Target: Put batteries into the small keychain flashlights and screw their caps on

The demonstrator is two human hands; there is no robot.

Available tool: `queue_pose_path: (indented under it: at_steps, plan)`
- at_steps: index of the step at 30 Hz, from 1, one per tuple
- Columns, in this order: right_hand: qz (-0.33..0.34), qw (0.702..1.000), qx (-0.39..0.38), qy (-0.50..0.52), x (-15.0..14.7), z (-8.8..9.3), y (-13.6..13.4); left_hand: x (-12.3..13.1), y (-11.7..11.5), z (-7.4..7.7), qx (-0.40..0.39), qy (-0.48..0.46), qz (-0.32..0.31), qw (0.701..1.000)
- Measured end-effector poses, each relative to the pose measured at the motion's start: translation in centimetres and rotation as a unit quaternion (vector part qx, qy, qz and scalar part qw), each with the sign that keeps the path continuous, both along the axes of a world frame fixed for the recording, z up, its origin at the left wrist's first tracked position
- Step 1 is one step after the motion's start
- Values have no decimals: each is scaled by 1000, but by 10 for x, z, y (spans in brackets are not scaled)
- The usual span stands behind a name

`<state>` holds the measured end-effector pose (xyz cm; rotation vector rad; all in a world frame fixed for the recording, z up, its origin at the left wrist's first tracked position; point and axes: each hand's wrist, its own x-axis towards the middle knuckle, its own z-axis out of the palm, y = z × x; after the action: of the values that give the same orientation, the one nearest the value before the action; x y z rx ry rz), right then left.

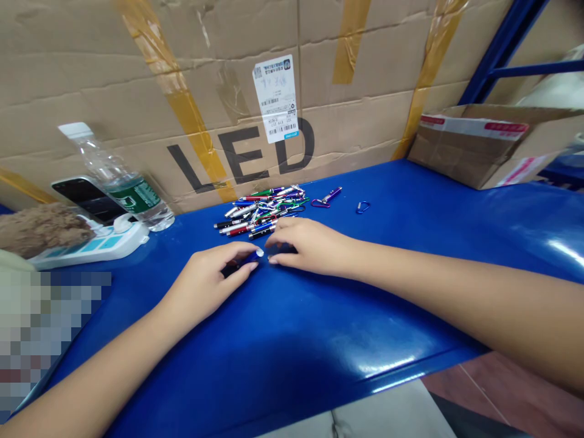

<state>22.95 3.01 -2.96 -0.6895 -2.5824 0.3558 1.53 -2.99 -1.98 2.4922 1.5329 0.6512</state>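
Note:
My left hand (214, 280) lies on the blue shelf surface (319, 340), fingers curled round a small dark blue keychain flashlight (241, 261) with a white tip. My right hand (305, 243) rests palm down just to its right, fingers bent and pressed together close to the flashlight's tip; whether they touch it is hard to tell. Right behind both hands lies a pile of several small coloured keychain flashlights (262, 210). A purple flashlight with a carabiner (327, 198) and a loose blue carabiner (362, 207) lie apart to the right of the pile.
A large taped cardboard box marked LED (237, 91) forms the back wall. At left stand a plastic water bottle (118, 179), a phone (86, 198), a white power strip (91, 243) and a brown fuzzy object (39, 228). An open carton (483, 146) sits at right.

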Motion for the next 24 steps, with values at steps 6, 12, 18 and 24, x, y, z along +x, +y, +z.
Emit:
queue_pose_path:
  at_steps: [6, 12, 18, 24]
  plan:
    - [-12, 999, -25, -33, -2, -1, -1, 0, 0, 0, -11, -10, 7, 1000]
    - [-19, 999, -36, -31, 12, 4, 4, 1, -1, 0, -18, -20, 12, 1000]
    - [-5, 994, 21, 108, 13, 11, -3, 1, -2, 0, -33, -46, 12, 998]
    - [52, 979, 34, 193, 6, 11, -16, 6, -7, 3, -74, -94, -4, 993]
